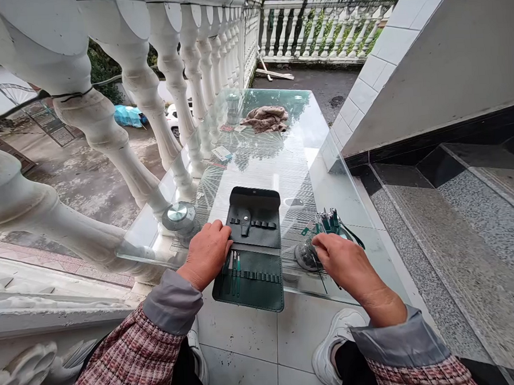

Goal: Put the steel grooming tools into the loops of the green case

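A dark green manicure case (259, 293) lies open on the glass table (347, 196). Several slim green-handled tools (235, 274) sit in the loops at its lower left; other loops are bare. My left hand (208, 249) grips the case's left edge, fingers closed on it. To the right, my right hand (344, 262) is pinched above the tabletop, and a thin dark tool (320, 275) runs down from its fingertips. Just beyond that hand is a cluster of green and silver nail tools (327, 220). My fingers hide part of the thin tool.
A crumpled brown cloth (266, 119) and a small card (221, 153) lie farther along the glass. Round metal-capped supports (179, 212) stand under it. White balusters (141, 83) line the left; stone steps (452, 222) rise at right.
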Action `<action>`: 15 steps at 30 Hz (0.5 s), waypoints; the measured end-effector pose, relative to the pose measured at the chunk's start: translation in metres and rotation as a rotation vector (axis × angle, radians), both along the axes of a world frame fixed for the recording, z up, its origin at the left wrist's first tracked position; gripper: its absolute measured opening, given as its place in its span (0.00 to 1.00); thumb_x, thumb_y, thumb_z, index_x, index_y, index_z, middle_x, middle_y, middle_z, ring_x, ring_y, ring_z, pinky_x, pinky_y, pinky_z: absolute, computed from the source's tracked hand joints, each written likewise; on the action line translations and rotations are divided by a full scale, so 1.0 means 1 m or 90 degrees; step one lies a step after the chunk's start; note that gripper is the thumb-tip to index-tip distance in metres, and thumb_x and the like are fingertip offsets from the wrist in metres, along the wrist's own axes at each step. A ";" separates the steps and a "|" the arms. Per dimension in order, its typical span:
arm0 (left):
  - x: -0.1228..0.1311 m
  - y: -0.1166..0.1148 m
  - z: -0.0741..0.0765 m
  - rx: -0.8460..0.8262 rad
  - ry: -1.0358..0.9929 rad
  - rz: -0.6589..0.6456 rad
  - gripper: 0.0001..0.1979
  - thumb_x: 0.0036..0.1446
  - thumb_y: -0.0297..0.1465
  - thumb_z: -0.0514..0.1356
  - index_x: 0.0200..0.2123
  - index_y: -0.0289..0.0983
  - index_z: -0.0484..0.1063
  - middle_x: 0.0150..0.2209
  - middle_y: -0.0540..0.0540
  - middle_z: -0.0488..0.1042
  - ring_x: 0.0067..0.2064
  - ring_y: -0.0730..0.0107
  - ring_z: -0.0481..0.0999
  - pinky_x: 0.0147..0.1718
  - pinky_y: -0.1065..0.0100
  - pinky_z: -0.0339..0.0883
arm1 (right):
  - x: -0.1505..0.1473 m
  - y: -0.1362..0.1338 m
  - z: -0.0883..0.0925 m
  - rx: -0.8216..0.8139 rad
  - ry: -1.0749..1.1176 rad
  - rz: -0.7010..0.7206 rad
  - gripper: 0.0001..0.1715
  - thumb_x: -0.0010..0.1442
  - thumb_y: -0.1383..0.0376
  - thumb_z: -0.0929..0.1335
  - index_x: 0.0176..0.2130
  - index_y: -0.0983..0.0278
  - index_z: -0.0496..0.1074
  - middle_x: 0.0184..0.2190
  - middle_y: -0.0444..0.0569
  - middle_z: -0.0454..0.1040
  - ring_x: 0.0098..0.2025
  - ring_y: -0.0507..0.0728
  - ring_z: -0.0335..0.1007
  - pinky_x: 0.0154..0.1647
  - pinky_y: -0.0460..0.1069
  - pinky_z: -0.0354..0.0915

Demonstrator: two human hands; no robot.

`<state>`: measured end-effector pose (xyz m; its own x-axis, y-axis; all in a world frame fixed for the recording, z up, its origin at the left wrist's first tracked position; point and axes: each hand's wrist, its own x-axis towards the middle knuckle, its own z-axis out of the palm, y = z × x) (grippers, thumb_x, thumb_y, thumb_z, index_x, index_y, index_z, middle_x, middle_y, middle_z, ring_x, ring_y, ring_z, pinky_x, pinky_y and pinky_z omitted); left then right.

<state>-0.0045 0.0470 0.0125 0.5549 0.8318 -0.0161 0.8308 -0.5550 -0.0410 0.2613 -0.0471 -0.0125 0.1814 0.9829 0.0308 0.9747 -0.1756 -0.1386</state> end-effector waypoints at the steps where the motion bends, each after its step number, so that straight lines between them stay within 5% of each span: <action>1: 0.000 0.000 0.000 -0.001 -0.002 -0.001 0.06 0.61 0.32 0.54 0.36 0.37 0.68 0.39 0.45 0.67 0.40 0.62 0.67 0.33 0.66 0.62 | 0.000 0.000 0.000 0.001 -0.001 -0.001 0.08 0.58 0.69 0.61 0.34 0.62 0.70 0.31 0.45 0.72 0.31 0.52 0.66 0.29 0.46 0.51; 15: 0.001 -0.001 0.001 -0.008 0.013 0.003 0.06 0.61 0.32 0.53 0.37 0.38 0.68 0.40 0.45 0.67 0.41 0.62 0.67 0.35 0.66 0.62 | -0.018 0.002 0.011 -0.056 -0.150 -0.001 0.09 0.56 0.75 0.61 0.33 0.65 0.67 0.28 0.50 0.71 0.28 0.53 0.66 0.24 0.48 0.44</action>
